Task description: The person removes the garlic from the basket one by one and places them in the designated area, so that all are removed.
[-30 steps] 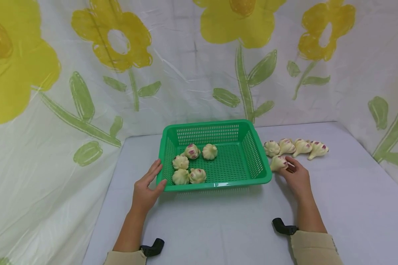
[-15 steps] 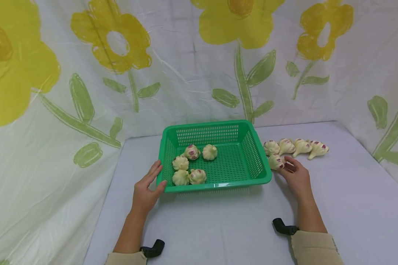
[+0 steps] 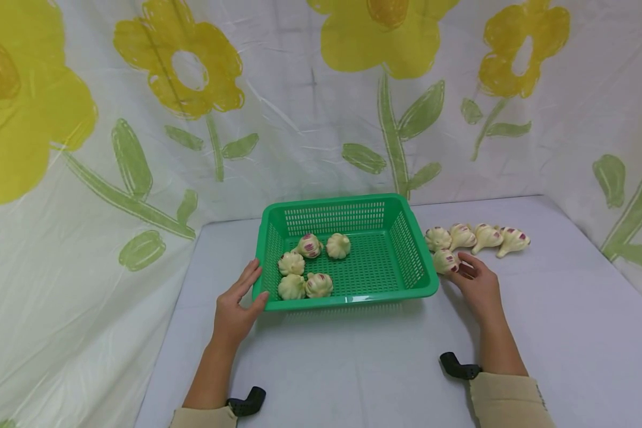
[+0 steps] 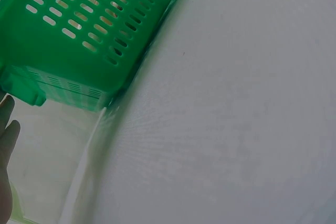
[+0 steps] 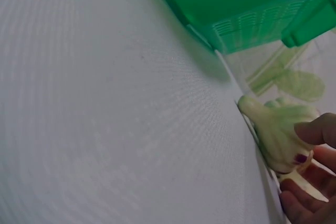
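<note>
A green plastic basket point(image 3: 348, 300) stands mid-table, with several garlic bulbs point(image 3: 291, 263) gathered toward its left side. My left hand point(image 3: 234, 312) rests against the basket's left end, fingers fairly straight along the rim and thumb at the near corner. Right of the basket, my right hand point(image 3: 478, 288) holds a purple-streaked garlic bulb point(image 3: 446, 261) low at the table. In the right wrist view, the thumb presses one side of this garlic bulb point(image 5: 278, 129), with the fingers curled below it; its stem points away from the hand.
Behind the held bulb, a row of several more garlic bulbs point(image 3: 487, 238) lies on the white-covered table point(image 3: 353, 368). A white curtain point(image 3: 299, 148) with yellow flowers hangs along the back and sides. Black wrist devices point(image 3: 248, 402) sit on both forearms.
The held garlic bulb has turned and shifted slightly left, closer to the basket, during the first half second. Both hands have hardly moved, and the basket is where it was.
</note>
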A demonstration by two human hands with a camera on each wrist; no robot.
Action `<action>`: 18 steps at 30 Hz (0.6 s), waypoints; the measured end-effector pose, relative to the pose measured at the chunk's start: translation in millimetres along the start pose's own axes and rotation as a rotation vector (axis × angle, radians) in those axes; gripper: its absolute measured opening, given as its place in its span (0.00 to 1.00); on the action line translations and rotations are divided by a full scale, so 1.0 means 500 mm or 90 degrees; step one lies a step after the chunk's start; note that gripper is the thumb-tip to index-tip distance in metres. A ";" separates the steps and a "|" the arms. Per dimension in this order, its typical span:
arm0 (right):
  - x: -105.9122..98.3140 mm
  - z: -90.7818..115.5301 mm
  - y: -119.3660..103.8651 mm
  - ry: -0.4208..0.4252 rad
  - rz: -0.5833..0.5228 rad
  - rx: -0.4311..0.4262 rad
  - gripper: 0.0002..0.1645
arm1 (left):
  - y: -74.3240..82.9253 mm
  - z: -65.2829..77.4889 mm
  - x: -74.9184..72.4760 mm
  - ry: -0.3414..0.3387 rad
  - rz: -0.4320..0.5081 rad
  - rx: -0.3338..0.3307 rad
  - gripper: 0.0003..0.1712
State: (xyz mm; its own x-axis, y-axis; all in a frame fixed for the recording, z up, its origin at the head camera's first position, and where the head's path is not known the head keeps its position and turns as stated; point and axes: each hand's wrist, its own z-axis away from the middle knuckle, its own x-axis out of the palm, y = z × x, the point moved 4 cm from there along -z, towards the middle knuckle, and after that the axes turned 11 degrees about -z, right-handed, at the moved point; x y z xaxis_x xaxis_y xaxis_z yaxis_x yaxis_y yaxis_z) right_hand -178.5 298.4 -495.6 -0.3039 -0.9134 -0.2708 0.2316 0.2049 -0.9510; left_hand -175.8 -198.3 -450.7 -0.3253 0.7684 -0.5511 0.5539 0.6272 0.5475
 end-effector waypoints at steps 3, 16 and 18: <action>0.000 0.000 -0.001 0.000 0.001 -0.003 0.44 | 0.028 -0.007 -0.011 -0.008 0.005 -0.005 0.29; 0.001 0.000 -0.003 -0.006 0.004 0.009 0.45 | -0.032 0.009 0.008 -0.028 0.003 -0.016 0.32; 0.002 0.000 -0.002 -0.006 0.003 0.011 0.45 | -0.032 0.009 0.008 -0.024 0.003 -0.013 0.32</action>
State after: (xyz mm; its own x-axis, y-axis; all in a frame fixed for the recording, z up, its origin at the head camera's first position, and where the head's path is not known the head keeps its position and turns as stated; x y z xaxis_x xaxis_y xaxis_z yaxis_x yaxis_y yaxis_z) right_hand -179.1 297.4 -494.7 -0.2937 -0.9158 -0.2739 0.2483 0.2036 -0.9470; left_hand -182.6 -205.7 -464.4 -0.2933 0.7667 -0.5710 0.5396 0.6259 0.5632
